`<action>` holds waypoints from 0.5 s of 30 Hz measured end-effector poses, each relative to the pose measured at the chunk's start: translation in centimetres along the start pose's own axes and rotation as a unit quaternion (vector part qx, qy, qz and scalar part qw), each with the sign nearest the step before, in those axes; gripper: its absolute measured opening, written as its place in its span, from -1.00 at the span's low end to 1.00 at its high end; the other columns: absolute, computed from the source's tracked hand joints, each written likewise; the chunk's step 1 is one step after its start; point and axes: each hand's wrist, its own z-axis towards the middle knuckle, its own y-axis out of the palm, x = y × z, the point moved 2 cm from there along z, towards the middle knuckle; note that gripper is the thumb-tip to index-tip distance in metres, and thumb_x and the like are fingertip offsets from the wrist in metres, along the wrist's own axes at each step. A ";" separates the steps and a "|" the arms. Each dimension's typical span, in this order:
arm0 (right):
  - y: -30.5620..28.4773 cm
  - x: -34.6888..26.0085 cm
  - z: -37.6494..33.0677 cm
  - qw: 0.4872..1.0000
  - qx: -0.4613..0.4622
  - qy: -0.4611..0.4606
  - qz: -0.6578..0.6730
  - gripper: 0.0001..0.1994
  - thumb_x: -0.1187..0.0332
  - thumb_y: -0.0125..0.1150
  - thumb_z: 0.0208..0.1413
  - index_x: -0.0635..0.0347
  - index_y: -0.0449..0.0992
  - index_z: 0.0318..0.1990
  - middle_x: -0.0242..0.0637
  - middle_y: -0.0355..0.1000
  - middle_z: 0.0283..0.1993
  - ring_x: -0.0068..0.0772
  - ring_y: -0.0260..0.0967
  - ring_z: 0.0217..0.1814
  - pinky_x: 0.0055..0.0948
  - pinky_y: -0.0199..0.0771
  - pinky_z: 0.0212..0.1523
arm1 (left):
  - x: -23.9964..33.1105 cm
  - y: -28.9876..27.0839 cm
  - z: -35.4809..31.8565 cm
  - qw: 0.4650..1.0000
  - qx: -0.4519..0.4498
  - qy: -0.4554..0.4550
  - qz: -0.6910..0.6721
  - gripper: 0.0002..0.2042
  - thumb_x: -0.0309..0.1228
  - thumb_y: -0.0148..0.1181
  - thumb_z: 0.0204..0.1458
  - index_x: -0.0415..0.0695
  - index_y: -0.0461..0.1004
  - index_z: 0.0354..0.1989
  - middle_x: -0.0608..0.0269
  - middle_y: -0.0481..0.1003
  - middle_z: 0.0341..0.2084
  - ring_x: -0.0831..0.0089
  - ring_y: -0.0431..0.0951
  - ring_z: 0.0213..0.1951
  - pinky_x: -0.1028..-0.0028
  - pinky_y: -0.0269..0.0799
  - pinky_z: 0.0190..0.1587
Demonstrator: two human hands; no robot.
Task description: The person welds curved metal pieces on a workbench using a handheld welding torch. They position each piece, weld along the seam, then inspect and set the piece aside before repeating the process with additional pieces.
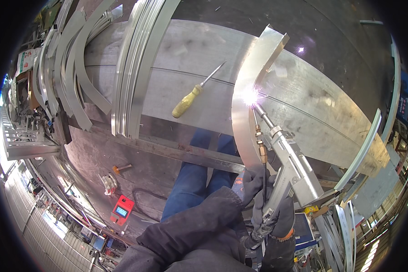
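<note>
A handheld welding torch [292, 156] with a wire-feed nozzle points up and left, a bright violet-white arc at its tip. My right hand [281, 215], in a dark grey glove, is closed around its handle. The arc burns where a curved angled metal strip [241, 111] meets a long, shiny metal panel [313, 93]. My left hand [254, 183], also gloved, is closed at the strip's near end; its fingers are partly hidden. A screwdriver [186, 103] with a yellowish handle lies on the panel, left of the strip.
Long metal profiles [138, 68] lie across the panel's left part, with curved strips [70, 68] beyond them. A beam [181, 152] runs under the near edge. Below are a red device with a screen [122, 210] and a small hammer [122, 168]. A pale strip [360, 152] stands at right.
</note>
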 end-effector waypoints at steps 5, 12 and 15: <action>-0.2 0.0 -0.2 1.000 -0.001 -0.003 0.003 -0.25 -0.09 0.19 0.27 0.20 0.05 0.39 -0.06 0.39 -0.18 -0.34 0.46 -0.48 -0.40 0.50 -0.61 | -0.5 -0.2 0.0 1.000 0.015 0.002 0.013 -0.63 -0.09 0.08 0.35 -0.23 0.48 -0.14 0.31 0.52 -0.38 0.57 0.49 -0.33 0.46 0.43 -0.31; -0.4 -0.1 -0.8 1.000 0.012 0.024 0.006 -0.21 -0.13 0.25 0.22 0.17 0.08 0.38 -0.05 0.40 -0.17 -0.31 0.47 -0.48 -0.42 0.51 -0.60 | 0.8 -0.1 -0.3 0.997 0.029 -0.026 0.072 -0.65 -0.14 0.04 0.35 -0.21 0.53 -0.25 0.38 0.52 -0.46 0.62 0.47 -0.40 0.47 0.39 -0.40; -0.6 -0.1 -1.0 0.999 0.021 0.034 -0.001 -0.19 -0.15 0.28 0.19 0.16 0.08 0.39 -0.07 0.41 -0.18 -0.29 0.47 -0.48 -0.41 0.51 -0.60 | 1.4 0.3 -0.6 0.998 0.044 -0.006 0.047 -0.61 -0.15 0.00 0.36 -0.20 0.56 -0.37 0.42 0.53 -0.52 0.67 0.47 -0.43 0.47 0.41 -0.40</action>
